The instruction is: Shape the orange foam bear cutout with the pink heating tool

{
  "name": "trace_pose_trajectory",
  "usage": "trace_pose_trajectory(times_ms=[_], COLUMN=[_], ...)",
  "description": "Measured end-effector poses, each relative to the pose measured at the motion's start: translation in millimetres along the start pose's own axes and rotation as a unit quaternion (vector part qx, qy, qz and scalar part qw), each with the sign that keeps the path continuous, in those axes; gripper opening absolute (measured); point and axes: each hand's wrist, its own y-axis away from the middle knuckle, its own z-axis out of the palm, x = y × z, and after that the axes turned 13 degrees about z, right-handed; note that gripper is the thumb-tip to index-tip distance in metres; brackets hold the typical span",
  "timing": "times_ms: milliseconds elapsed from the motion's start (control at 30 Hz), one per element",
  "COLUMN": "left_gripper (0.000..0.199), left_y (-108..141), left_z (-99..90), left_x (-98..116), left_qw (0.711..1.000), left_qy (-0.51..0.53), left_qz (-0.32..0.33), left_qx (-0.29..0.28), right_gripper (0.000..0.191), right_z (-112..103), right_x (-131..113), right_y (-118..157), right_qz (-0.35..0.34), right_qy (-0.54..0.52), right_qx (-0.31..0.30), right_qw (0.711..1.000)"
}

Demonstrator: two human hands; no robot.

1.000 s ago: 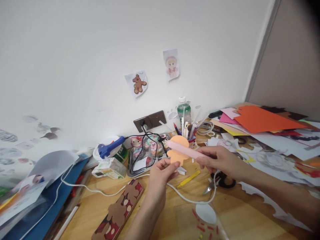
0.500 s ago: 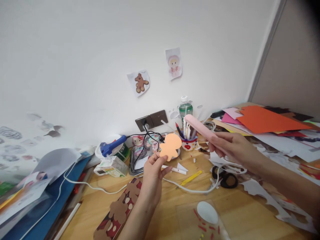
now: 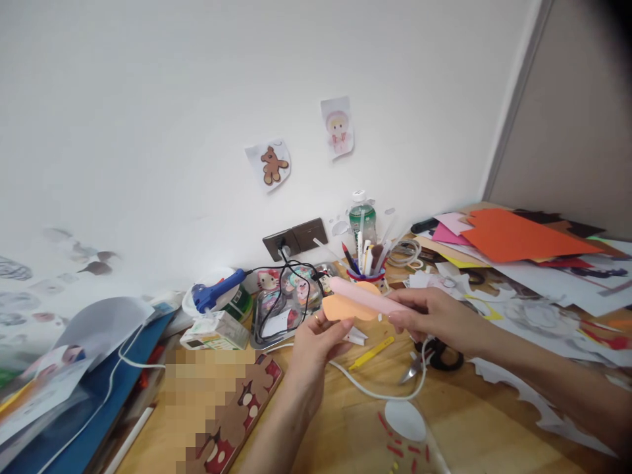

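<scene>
In the head view my left hand [image 3: 316, 349] pinches a peach-orange figure cutout [image 3: 340, 311] by its lower edge. My right hand [image 3: 434, 317] grips a slim pink bar with a rounded end, which looks like a small hair straightener [image 3: 368, 296]. The bar lies across the cutout, and orange shows above and below it. Whether the cutout sits between its plates or behind it, I cannot tell. A white cord [image 3: 378, 393] loops over the table below my right hand. Both hands are raised above the wooden table.
Black-handled scissors [image 3: 447, 357] and a yellow pen-like tool [image 3: 371, 353] lie below my hands. Behind stand a pen cup [image 3: 366, 273], a metal tray [image 3: 259, 332] and a blue glue gun [image 3: 220, 289]. Brown bear cutouts [image 3: 232, 421] lie left, coloured sheets [image 3: 528, 234] right.
My right hand has brought the pink straightener down and left onto the cutout. The cutout is now tilted flatter and partly covered. The view has shifted slightly.
</scene>
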Motion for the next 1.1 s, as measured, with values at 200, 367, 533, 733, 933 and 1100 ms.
trace_pose_trajectory(times_ms=[200,367,533,733,933,1100], left_gripper=[0.023,0.013,0.011,0.015,0.024,0.028], left_y=[3.3,3.2,0.0,-0.6,-0.6,1.7], left_z=[2.8,0.6,-4.9,-7.2,-1.6,4.5], left_x=[0.9,5.4,7.5,6.9,-0.4,-7.2], left_qw=[1.000,0.998,0.996,0.997,0.999,1.000], left_qy=[0.002,0.022,0.046,0.040,0.034,-0.008], left_qz=[0.005,0.036,0.044,0.055,0.020,-0.013], left_qx=[0.016,0.038,0.064,0.030,0.022,0.013], right_gripper=[0.025,0.026,0.033,0.031,0.029,0.028], right_z=[0.7,-1.4,-8.4,-4.1,6.2,8.1], right_x=[1.6,3.4,0.5,2.5,4.7,7.1], right_y=[1.0,-1.6,-1.4,-0.4,-0.8,-1.9], right_qz=[-0.002,-0.014,-0.014,0.004,0.014,0.005], right_qy=[0.005,-0.011,-0.022,0.020,0.000,0.014], right_qx=[0.001,0.041,0.116,0.012,-0.007,-0.005], right_qw=[1.000,0.999,0.993,1.000,1.000,1.000])
